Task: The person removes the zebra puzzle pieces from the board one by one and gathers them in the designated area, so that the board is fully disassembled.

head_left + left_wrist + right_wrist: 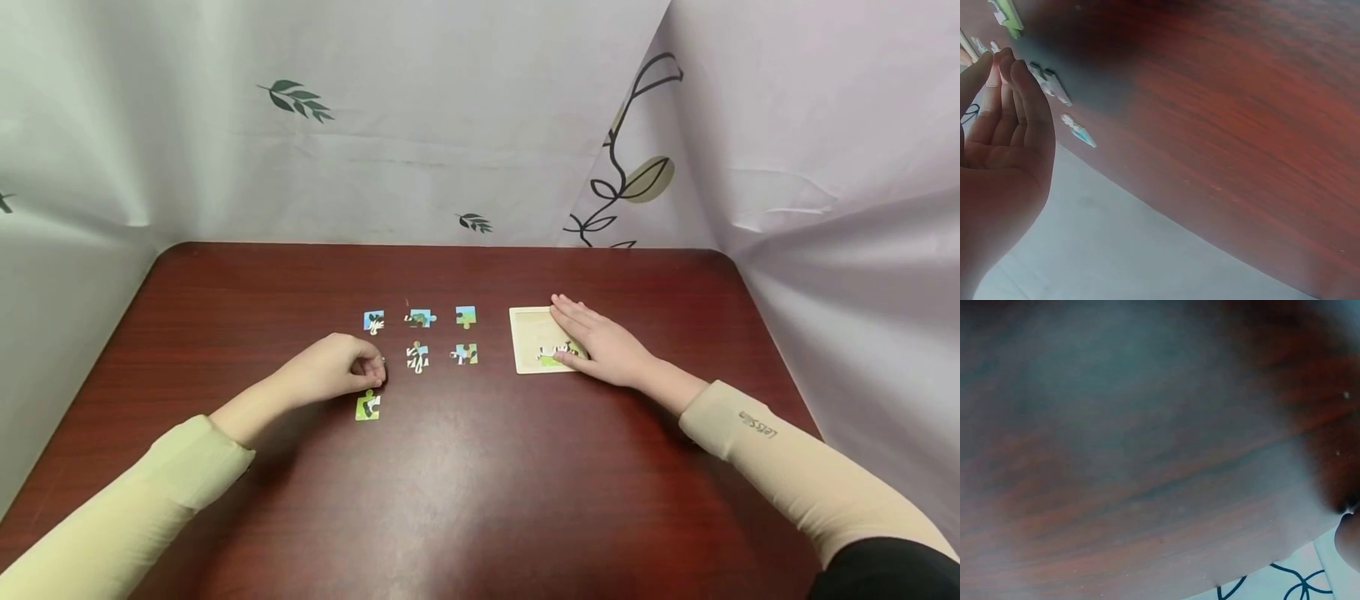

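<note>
My left hand point(341, 367) hovers over the left column of jigsaw pieces, fingers bent and thumb tip close to the fingertips. Whether a piece is between them is hidden. In the left wrist view, a jigsaw piece point(1058, 89) shows just past the fingers. A green piece point(367, 407) lies just below that hand and a blue-edged piece point(373, 322) above it. My right hand point(611, 346) rests with fingers extended on the right side of a shallow wooden puzzle tray point(527, 367). A zebra-striped piece point(550, 353) lies in the tray, partly under the thumb.
Right of the left hand lie an elephant piece point(421, 317), a zebra-leg piece point(417, 357), a blue-green piece point(466, 316) and another piece point(467, 354). They lie on a dark red wooden table point(450, 483), with a pale leaf-printed curtain point(420, 150) behind.
</note>
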`<state>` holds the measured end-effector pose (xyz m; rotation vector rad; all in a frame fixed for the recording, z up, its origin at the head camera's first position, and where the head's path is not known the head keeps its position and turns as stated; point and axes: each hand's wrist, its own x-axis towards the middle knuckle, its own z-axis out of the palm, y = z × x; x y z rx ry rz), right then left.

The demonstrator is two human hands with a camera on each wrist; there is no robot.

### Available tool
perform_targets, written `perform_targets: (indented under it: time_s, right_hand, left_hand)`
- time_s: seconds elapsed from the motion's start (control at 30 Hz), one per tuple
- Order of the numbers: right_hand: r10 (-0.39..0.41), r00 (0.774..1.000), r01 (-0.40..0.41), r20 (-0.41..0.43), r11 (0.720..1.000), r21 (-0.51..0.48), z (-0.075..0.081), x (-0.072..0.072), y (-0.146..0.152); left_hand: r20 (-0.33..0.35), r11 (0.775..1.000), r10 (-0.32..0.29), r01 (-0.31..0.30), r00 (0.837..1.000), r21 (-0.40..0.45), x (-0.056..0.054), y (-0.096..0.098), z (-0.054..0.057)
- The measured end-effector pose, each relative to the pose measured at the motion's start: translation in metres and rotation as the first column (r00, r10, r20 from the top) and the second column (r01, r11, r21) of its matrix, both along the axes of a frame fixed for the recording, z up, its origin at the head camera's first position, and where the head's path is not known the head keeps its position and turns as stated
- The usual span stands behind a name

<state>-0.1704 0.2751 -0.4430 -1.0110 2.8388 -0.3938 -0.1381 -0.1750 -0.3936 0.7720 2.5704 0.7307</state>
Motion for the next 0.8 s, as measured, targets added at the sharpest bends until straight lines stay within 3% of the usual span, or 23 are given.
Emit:
perform_targets:
  time_s: [0.3,0.8]
  right_hand:
    - [0.005,1.0,-0.005,0.026,1.0,0.006,0.005,0.0,-0.001]
    - [0.032,0.999,-0.032,-0.014,0.999,0.015,0.002,0.002,0.005]
  left_hand:
    - [-0.025,1.0,-0.026,0.026,0.999,-0.004,-0.008,0.02,0.003]
    - [-0.046,0.99,-0.143,0.143,0.989,-0.014,-0.019,0.076,0.005]
